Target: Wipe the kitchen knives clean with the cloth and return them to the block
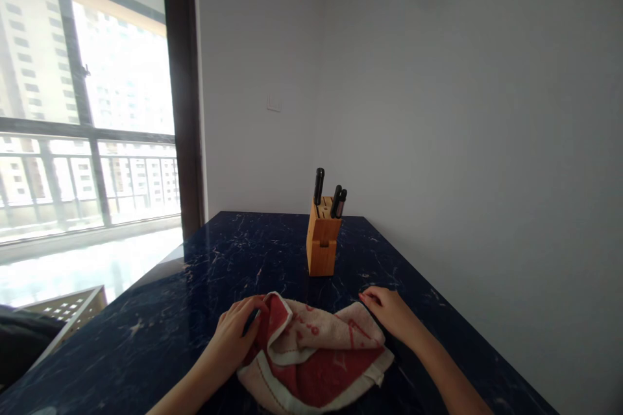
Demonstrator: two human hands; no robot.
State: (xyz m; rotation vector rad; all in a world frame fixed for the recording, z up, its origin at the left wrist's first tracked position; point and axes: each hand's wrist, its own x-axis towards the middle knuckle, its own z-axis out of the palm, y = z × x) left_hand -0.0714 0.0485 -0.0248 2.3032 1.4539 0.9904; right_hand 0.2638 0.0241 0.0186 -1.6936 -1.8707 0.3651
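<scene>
Towel: the red and pale cloth (331,353) lay crumpled on the near part of the worktop (204,285), between the two hands, its upper edge partly folded over.
Left hand: the left hand (243,323) rested at the towel's left side, fingers bent and touching the red fabric, the thumb a little apart from them, so it was narrowly open.
Right hand: the right hand (382,308) was by the towel's upper right edge, fingers loosely curled and close together; whether they pinched or touched any cloth could not be told.
Knife block: the wooden block (323,246) stood upright beyond the towel, with black-handled knives (318,187) in its top.
Surroundings: pale walls met behind the worktop, and a bright window (124,78) was at the left.
</scene>
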